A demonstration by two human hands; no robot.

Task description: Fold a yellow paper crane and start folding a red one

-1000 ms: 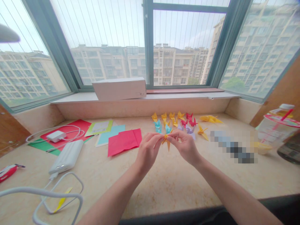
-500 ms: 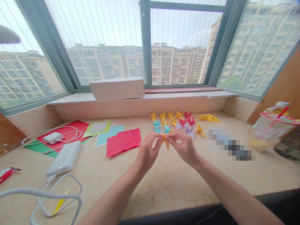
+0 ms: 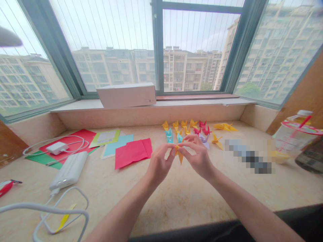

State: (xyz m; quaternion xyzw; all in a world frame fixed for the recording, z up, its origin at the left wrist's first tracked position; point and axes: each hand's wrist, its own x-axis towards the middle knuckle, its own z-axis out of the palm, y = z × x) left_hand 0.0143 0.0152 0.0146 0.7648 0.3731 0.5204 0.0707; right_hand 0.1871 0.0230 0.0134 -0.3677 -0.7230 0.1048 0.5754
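Between my two hands is a yellow-orange folded paper crane (image 3: 180,157), one pointed end hanging down below the fingers. My left hand (image 3: 160,160) pinches its left side between thumb and fingertips. From the other side my right hand (image 3: 198,155) grips it, fingers bent over its top and partly hiding it. Just behind the hands stand several finished paper cranes: yellow ones (image 3: 186,130), red ones (image 3: 202,128), light blue ones (image 3: 169,135) and a lilac one (image 3: 204,139).
Red paper sheets (image 3: 132,153) lie left of my hands, beside light blue paper (image 3: 118,145). Farther left are a white power bank (image 3: 69,169), a charger (image 3: 57,148) and a cable (image 3: 87,215). A lidded cup (image 3: 290,136) stands right. A white box (image 3: 127,95) rests on the sill.
The fingers of my right hand have shifted slightly over the top of the paper crane. Both hands stay in nearly the same place, still holding it.
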